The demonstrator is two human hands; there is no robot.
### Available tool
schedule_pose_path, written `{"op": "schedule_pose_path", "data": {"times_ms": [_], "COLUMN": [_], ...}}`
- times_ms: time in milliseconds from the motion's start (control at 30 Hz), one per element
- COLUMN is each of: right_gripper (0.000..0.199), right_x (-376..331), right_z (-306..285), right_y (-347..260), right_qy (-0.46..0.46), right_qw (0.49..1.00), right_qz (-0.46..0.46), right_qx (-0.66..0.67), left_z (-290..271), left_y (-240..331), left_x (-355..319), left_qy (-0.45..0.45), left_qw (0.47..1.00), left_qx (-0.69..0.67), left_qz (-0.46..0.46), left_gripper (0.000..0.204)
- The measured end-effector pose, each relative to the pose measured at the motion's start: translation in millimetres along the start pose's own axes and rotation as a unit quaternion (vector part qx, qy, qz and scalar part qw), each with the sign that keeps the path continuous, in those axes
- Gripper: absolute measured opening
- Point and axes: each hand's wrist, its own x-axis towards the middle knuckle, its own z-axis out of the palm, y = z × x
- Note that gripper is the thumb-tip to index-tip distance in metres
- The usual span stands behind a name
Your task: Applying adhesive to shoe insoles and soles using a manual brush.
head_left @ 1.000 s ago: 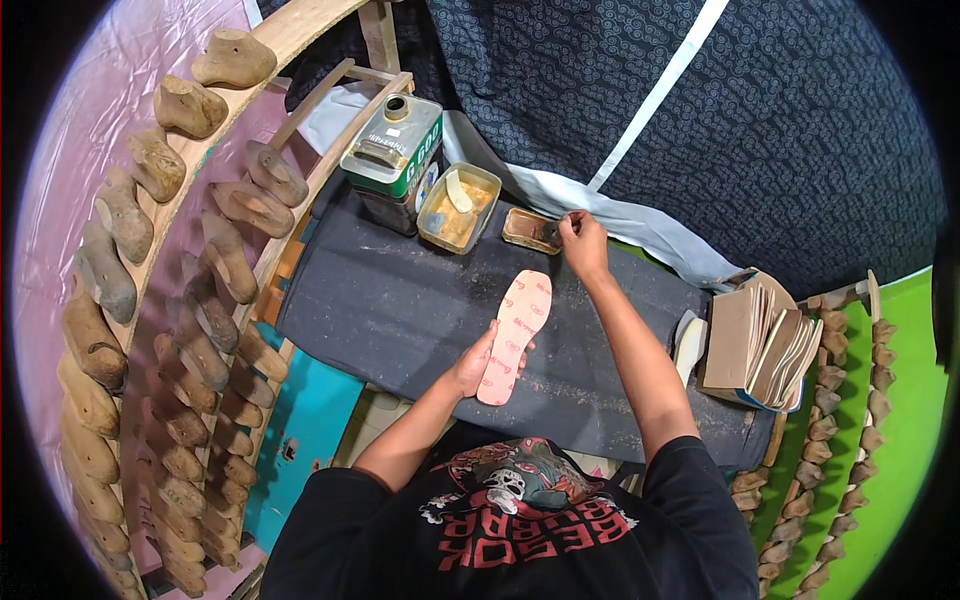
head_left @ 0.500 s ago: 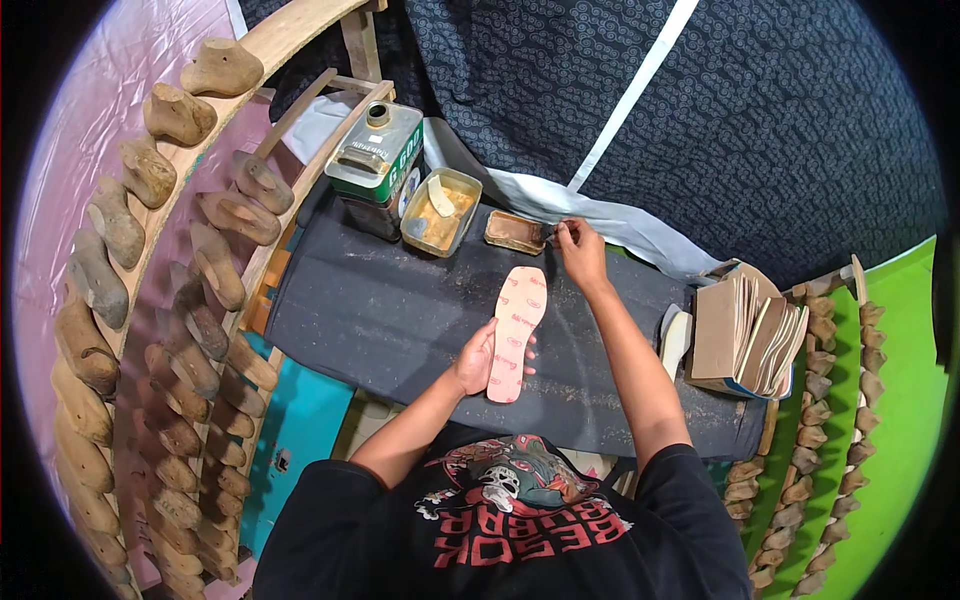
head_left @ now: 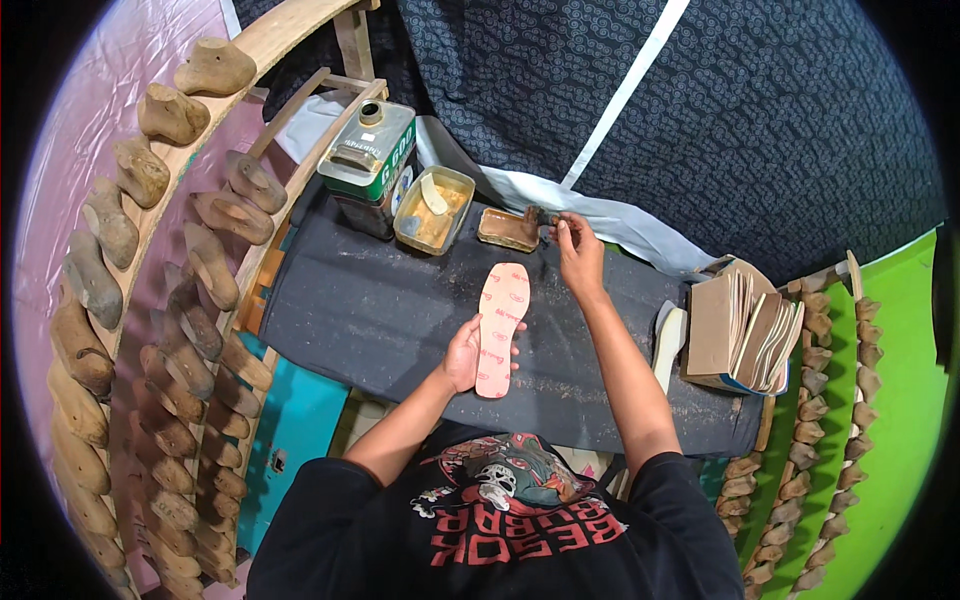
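Observation:
My left hand (head_left: 463, 357) grips a pale pink insole (head_left: 505, 310) with red print, its fingers wrapped behind and its thumb along the left edge. The insole is held over the dark-covered table, its broad end pointing away from me. At the far edge, my right hand (head_left: 580, 255) pinches a small dark brush (head_left: 543, 215), whose head is at the right rim of a shallow rectangular tray (head_left: 508, 229) with brown residue inside. Left of that tray stands a larger plastic tub (head_left: 440, 237), crusted with yellowish material and with a pale curved scrap in it.
A green and silver metal can (head_left: 365, 165) stands at the far left. On the right are a cardboard box (head_left: 715, 335) filled with upright insole-like sheets and a white-bladed tool (head_left: 670, 340). Racks of wooden shoe lasts (head_left: 95, 270) line both sides; patterned cloth (head_left: 760, 130) hangs behind.
The brush in my right hand has lifted slightly at the tray's right side and shows more. My left hand still holds the insole, turned a little. The whole view has shifted slightly.

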Motion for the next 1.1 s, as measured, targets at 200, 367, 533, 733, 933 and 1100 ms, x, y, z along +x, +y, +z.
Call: {"op": "schedule_pose_path", "data": {"times_ms": [200,367,533,733,933,1100], "right_gripper": [0.027,0.026,0.026,0.027,0.028,0.029], "right_x": [-1.8,-12.4,-16.1,-16.5,-21.7,-25.0], "right_z": [-0.1,3.1,3.5,1.9,-0.7,-3.3], "right_y": [-1.1,-1.3,1.5,-8.0,-4.0,-13.4], "right_qy": [-0.038,-0.039,-0.041,-0.033,-0.038,-0.055], "right_qw": [0.999,0.998,0.998,0.999,0.998,0.994], "right_qz": [0.025,0.04,0.02,0.016,-0.008,-0.003], "right_qx": [-0.011,-0.016,-0.037,-0.028,-0.04,-0.099], "left_z": [-3.5,-4.6,-5.9,-10.0,-12.7,-13.5], "left_y": [0.0,-0.5,1.7,4.3,2.8,2.6], "left_x": [0.6,2.9,3.5,1.2,7.3,8.7], "left_qy": [0.014,0.009,0.007,0.011,0.0,-0.004], "left_qw": [1.0,1.0,1.0,1.0,0.999,0.999], "left_qx": [-0.003,-0.01,-0.015,-0.022,-0.036,-0.032], "left_qz": [0.005,0.003,0.0,0.003,0.004,-0.011], "left_gripper": [0.063,0.063,0.062,0.062,0.064,0.063]}}
